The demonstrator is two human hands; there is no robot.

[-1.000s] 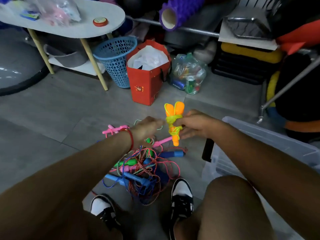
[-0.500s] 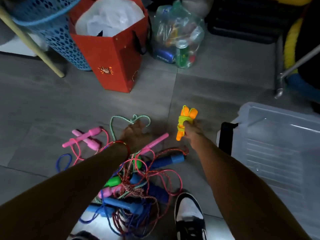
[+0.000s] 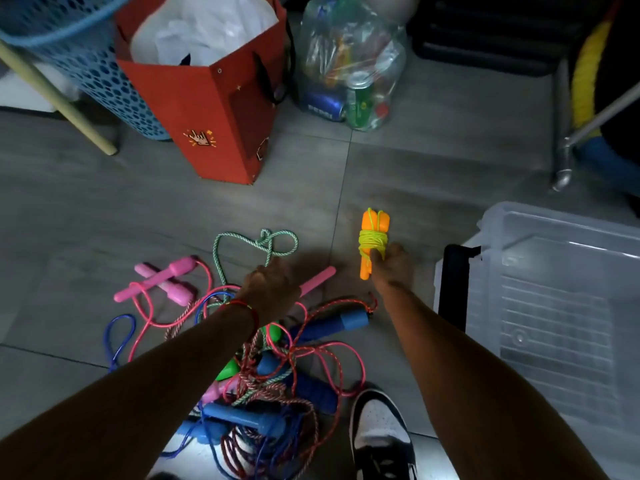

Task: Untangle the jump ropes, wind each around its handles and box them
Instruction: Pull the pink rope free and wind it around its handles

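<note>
My right hand (image 3: 391,268) grips the orange-handled jump rope (image 3: 373,237), its yellow cord wound round both handles, low over the floor. My left hand (image 3: 268,289) hovers over the tangled pile of jump ropes (image 3: 277,372), fingers curled down near a pink handle (image 3: 317,280) and the green-white cord (image 3: 256,245); what it holds is hidden. The pile has blue handles (image 3: 332,323), green handles and red, pink and blue cords. Two pink handles (image 3: 162,282) lie crossed at the left. The clear plastic box (image 3: 554,306) stands at the right.
A red paper bag (image 3: 207,109), a blue mesh basket (image 3: 76,64) and a table leg (image 3: 55,98) stand at the back left. A plastic bag of cans (image 3: 349,74) sits behind. A metal frame foot (image 3: 562,168) is at the right. My shoe (image 3: 379,431) rests by the pile.
My right hand has lowered the wound orange rope toward the floor. My left hand let go of it and dropped onto the pile. The camera tilted down and closer.
</note>
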